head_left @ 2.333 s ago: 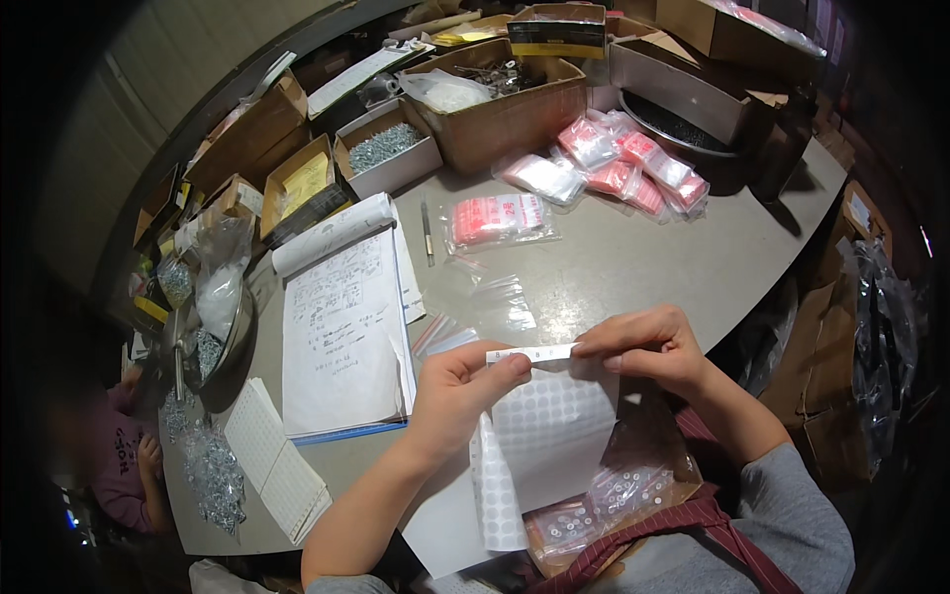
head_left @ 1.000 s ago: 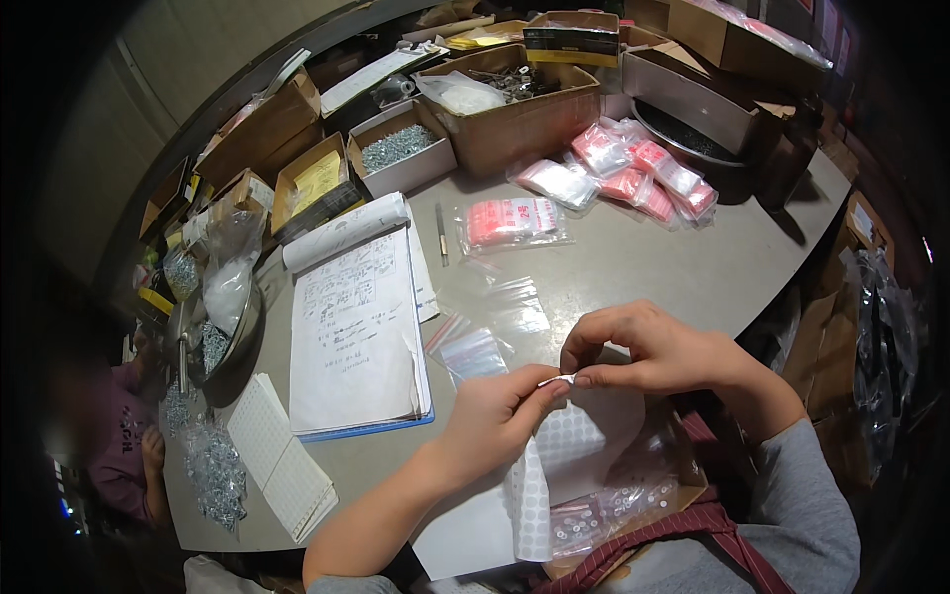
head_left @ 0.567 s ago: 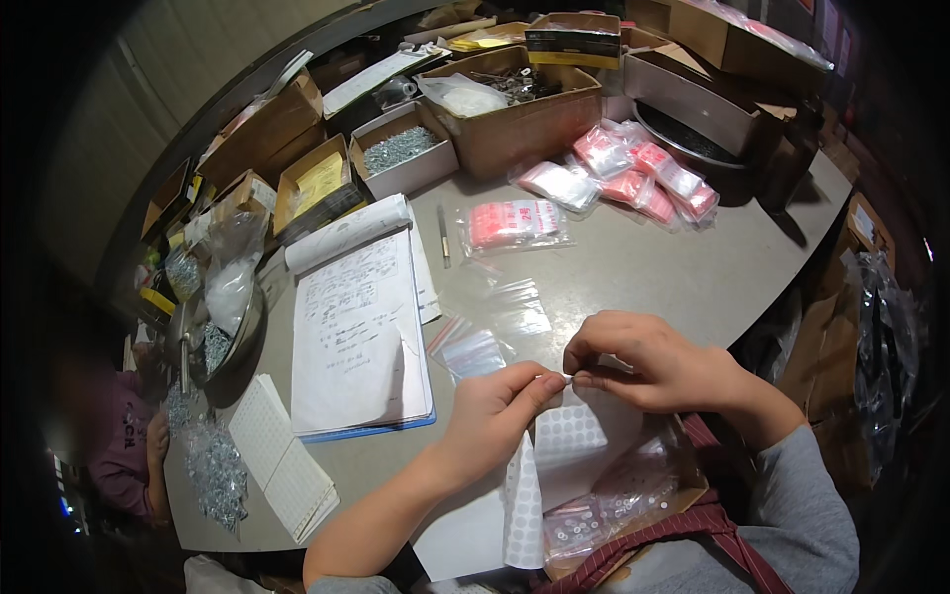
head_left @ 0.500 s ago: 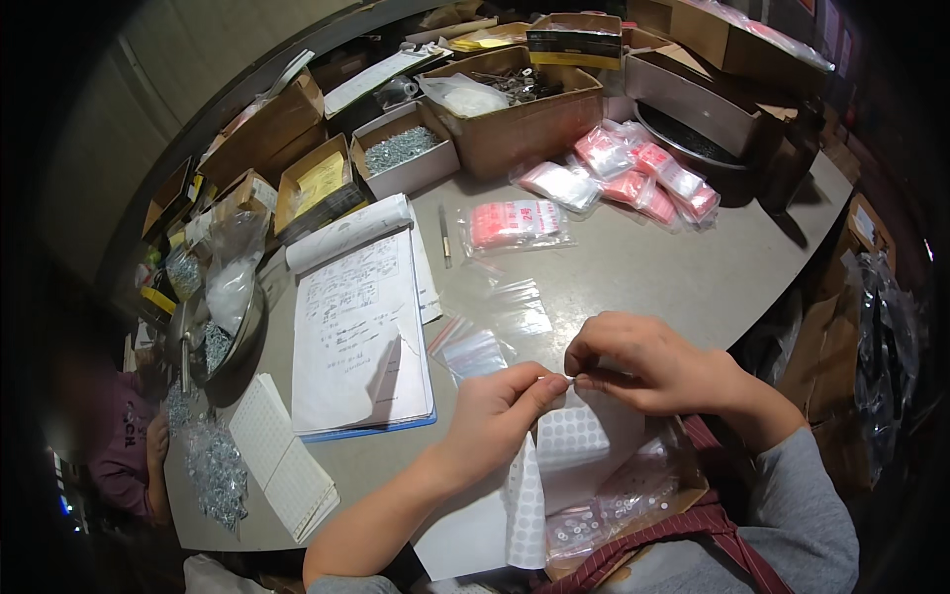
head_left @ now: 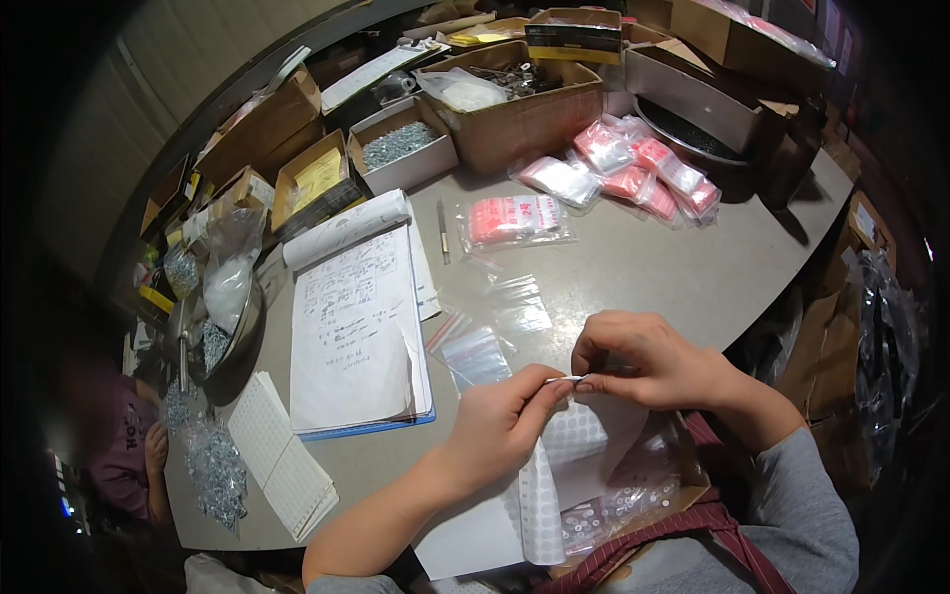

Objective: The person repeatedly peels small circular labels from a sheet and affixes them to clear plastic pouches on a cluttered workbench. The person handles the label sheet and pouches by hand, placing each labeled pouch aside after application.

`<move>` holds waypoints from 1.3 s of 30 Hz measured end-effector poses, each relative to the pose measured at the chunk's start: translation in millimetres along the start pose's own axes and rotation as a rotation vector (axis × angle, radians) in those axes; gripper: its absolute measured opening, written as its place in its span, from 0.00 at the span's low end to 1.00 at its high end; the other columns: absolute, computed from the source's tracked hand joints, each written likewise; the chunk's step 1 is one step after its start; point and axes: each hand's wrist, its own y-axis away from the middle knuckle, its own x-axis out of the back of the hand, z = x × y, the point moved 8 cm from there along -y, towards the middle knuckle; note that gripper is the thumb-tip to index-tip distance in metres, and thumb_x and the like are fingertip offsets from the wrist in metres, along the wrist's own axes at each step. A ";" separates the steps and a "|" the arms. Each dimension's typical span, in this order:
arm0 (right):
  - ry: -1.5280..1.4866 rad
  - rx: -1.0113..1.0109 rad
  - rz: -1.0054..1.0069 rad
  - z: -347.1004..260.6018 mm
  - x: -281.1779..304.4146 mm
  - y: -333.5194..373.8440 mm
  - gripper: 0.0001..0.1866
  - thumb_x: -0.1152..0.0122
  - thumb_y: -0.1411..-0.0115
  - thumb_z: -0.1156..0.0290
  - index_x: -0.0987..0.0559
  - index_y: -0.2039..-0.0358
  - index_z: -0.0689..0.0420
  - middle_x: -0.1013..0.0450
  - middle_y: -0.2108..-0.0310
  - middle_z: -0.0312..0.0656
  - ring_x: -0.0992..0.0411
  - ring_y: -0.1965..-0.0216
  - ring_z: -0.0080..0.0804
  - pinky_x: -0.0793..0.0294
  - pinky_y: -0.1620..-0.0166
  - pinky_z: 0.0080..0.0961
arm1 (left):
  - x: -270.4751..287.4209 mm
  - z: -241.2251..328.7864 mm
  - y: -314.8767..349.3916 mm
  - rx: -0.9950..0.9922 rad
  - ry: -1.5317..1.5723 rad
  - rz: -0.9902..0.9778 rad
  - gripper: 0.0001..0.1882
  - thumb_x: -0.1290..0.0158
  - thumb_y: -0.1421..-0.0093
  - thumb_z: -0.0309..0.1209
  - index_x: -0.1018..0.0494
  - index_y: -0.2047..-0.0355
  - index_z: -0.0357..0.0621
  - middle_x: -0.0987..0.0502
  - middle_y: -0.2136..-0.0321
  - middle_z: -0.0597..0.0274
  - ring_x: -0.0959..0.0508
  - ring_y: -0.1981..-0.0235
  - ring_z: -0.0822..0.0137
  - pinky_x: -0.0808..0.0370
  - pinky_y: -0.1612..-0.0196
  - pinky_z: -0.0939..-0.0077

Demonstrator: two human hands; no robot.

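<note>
At the near right of the table, my left hand (head_left: 510,414) and my right hand (head_left: 648,362) meet, thumbs and fingers pinched on the top edge of a white sheet of round stickers (head_left: 577,439). The sheet hangs from my fingers and curls, with rows of pale dots on it. Under and beside it lie plain white paper (head_left: 465,540) and a cardboard box (head_left: 697,473) holding a clear bag of small white washers (head_left: 614,505). Small clear zip bags (head_left: 475,354) lie just beyond my left hand.
Left of my hands lies a clipboard with written papers (head_left: 346,337). A sealed pack of zip bags (head_left: 513,220) and a pen (head_left: 443,233) lie beyond. Boxes of screws (head_left: 401,147) and metal parts (head_left: 515,114) line the back. Another person's hand (head_left: 156,445) shows at left.
Both pinching hands have shifted slightly right, and a little more of the sheet's top edge shows between my fingertips. The hanging sheet has swung slightly right.
</note>
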 end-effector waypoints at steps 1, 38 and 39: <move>0.002 0.020 0.017 -1.3 0.3 0.9 0.10 0.35 0.45 0.75 0.22 0.62 0.60 0.26 0.65 0.47 0.25 0.63 0.46 0.24 0.61 0.36 | -0.4 -2.1 0.1 -0.006 0.003 0.001 0.10 0.45 0.29 0.32 0.20 0.60 0.38 0.20 0.77 0.56 0.23 0.79 0.69 0.27 0.72 0.74; 0.094 -0.202 -0.177 21.4 5.3 -80.5 0.13 0.38 0.40 0.64 0.21 0.64 0.63 0.23 0.74 0.43 0.28 0.72 0.28 0.27 0.65 0.30 | -10.7 -7.2 4.5 -0.186 -0.189 0.091 0.11 0.50 0.28 0.36 0.27 0.65 0.43 0.26 0.83 0.52 0.22 0.79 0.47 0.29 0.76 0.56; 0.083 -0.189 -0.235 33.1 -4.8 -90.2 0.13 0.38 0.40 0.65 0.21 0.64 0.63 0.23 0.74 0.43 0.28 0.72 0.29 0.27 0.64 0.31 | -11.5 -5.6 4.6 -0.204 -0.210 0.098 0.11 0.50 0.28 0.36 0.28 0.66 0.44 0.26 0.83 0.52 0.22 0.79 0.48 0.29 0.76 0.56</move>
